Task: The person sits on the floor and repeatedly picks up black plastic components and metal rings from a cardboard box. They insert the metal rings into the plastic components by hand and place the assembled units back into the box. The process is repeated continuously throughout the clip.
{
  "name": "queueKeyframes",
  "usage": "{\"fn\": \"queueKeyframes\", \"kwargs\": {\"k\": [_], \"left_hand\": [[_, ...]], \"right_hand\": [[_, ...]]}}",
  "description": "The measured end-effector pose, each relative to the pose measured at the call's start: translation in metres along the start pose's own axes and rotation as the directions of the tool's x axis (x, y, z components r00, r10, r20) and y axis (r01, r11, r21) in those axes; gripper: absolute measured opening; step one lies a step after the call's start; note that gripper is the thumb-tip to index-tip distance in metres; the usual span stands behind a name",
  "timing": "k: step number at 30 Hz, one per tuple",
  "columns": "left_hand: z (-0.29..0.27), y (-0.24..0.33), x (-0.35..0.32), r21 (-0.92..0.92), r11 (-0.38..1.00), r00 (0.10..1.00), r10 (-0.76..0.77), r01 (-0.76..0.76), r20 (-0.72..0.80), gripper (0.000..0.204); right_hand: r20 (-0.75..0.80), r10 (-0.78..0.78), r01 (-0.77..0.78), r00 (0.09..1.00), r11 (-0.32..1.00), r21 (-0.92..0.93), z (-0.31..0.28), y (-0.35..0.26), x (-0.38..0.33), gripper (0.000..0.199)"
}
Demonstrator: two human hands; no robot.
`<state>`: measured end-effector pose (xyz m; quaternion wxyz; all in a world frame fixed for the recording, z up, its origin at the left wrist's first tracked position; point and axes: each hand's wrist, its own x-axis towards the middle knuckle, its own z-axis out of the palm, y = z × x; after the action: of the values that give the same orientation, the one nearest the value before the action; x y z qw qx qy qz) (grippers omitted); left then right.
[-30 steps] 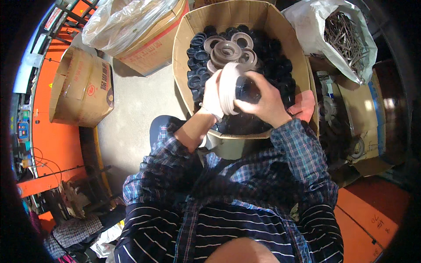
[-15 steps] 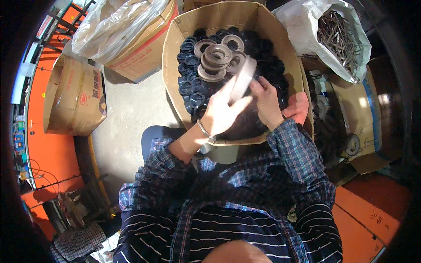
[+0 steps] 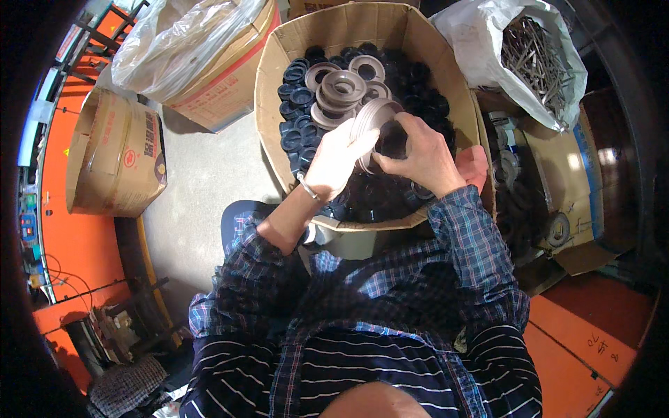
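A grey ribbed ring, either 1 thick piece or several thin ones stacked, is held tilted above the middle of a big cardboard carton. Its rim runs slantwise, from the carton's near edge side up toward the far right corner, and its hollow appears turned toward the right edge.

The left hand grips it from the left, thumb along the near side; its other fingertips are hidden behind the ring. The right hand pinches a black cylindrical piece between thumb and curled fingers, just to the right of the ring. So the ring lies directly left of the right fingertips, and the left hand is nearer to it, being in contact. Whether the black piece sits inside the hollow or only overlaps it from this viewpoint, I cannot tell.

Beyond the 2 hands, a small pile of loose grey rings rests toward the far left corner, on a bed of black caps reaching the left edge. A pink glove lies at the right edge. Outside the carton, past its far right corner, a white sack holds thin metal strips.
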<state>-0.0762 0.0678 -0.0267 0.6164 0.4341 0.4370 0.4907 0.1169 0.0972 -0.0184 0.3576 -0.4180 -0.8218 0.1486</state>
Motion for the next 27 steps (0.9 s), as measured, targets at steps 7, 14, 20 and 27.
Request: {"fn": "queueKeyframes", "kwargs": {"k": [7,14,20,27], "left_hand": [[0.028,-0.003,-0.017,0.51,0.841,0.968,0.243,-0.178,-0.064,0.048],[0.023,0.003,-0.01,0.33,0.936,0.975,0.173,-0.119,-0.14,0.042],[0.026,0.003,-0.015,0.526,0.806,0.949,0.315,-0.272,0.007,0.052],[0.023,-0.006,-0.02,0.629,0.363,0.718,0.471,-0.687,0.513,0.057]], "right_hand": [[0.256,0.626,-0.625,0.737,0.485,0.612,0.02,-0.006,0.001,0.041],[0.118,0.434,-0.446,0.893,0.89,0.093,0.004,0.003,0.004,0.061],[0.074,0.438,-0.427,0.896,0.805,0.411,0.019,0.006,-0.002,0.05],[0.598,0.532,-0.691,0.6,-0.032,0.722,0.013,0.018,-0.018,0.064]]}}
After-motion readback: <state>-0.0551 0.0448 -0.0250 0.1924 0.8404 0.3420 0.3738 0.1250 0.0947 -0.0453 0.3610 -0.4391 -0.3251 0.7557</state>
